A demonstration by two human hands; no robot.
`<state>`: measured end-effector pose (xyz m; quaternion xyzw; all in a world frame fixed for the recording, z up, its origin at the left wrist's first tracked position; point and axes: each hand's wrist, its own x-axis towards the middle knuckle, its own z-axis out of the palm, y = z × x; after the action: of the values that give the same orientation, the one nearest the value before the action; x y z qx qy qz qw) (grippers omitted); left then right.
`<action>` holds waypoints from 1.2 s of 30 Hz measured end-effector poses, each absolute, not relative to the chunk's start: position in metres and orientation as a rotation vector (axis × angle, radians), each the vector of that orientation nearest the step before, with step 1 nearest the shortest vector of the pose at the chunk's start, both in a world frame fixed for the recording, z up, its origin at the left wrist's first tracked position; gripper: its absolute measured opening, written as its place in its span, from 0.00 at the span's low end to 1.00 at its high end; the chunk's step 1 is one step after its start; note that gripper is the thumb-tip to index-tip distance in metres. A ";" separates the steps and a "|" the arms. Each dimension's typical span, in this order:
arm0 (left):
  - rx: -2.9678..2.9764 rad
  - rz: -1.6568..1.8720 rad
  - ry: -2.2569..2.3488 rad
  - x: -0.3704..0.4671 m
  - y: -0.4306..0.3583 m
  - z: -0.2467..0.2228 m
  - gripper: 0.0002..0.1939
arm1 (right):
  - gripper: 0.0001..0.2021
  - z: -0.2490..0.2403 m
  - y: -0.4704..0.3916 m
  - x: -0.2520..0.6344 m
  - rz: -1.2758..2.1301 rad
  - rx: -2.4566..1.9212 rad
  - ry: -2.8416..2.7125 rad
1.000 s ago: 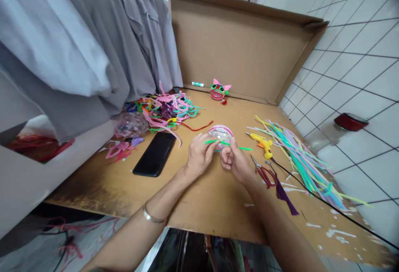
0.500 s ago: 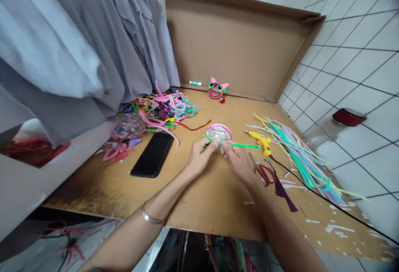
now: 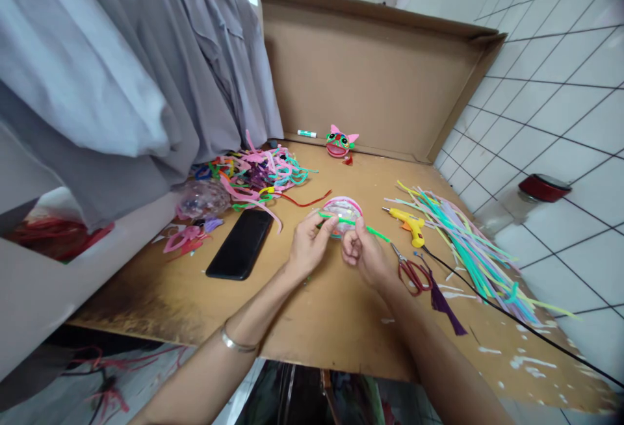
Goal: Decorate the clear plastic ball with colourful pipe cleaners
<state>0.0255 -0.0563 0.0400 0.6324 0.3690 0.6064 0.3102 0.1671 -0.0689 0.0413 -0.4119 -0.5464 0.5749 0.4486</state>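
A green pipe cleaner (image 3: pixel 377 233) stretches between my two hands, held above the table. My left hand (image 3: pixel 312 241) pinches it near its left end. Thumb and finger of my right hand (image 3: pixel 365 249) close on it farther along, and its free end sticks out to the right. Just behind my fingers lies a round clear plastic piece (image 3: pixel 344 205) with a pink and white rim, partly hidden by the hands. Red-handled scissors (image 3: pixel 414 275) rest to the right of my right hand, beside a purple tassel (image 3: pixel 446 308).
A yellow glue gun (image 3: pixel 409 222) with a black cord and a bundle of pastel pipe cleaners (image 3: pixel 458 243) lie right. Left are a black phone (image 3: pixel 240 244) and a tangled pipe-cleaner pile (image 3: pixel 263 168). A pink-eared animal head (image 3: pixel 340 142) and a glue stick (image 3: pixel 307 133) sit by the cardboard (image 3: pixel 375 74).
My hands have moved apart along the green pipe cleaner, uncovering its middle. Its right end now slants downward, and my right hand's fingers have curled in.
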 end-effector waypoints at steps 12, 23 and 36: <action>2.113 1.642 0.909 0.025 -0.060 0.034 0.09 | 0.25 0.052 -0.072 0.168 1.533 -0.866 -1.223; 1.219 1.244 0.805 0.032 -0.050 0.032 0.21 | 0.19 0.037 -0.062 0.179 0.013 -1.125 -2.029; 2.458 1.849 0.784 0.027 -0.056 0.028 0.05 | 0.27 0.046 -0.068 0.162 1.895 -0.796 -0.850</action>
<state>0.0269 -0.0560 0.0279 0.7744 0.2470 0.5823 -0.0164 0.1618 -0.0682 0.0463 -0.3208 -0.3427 0.7640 0.4426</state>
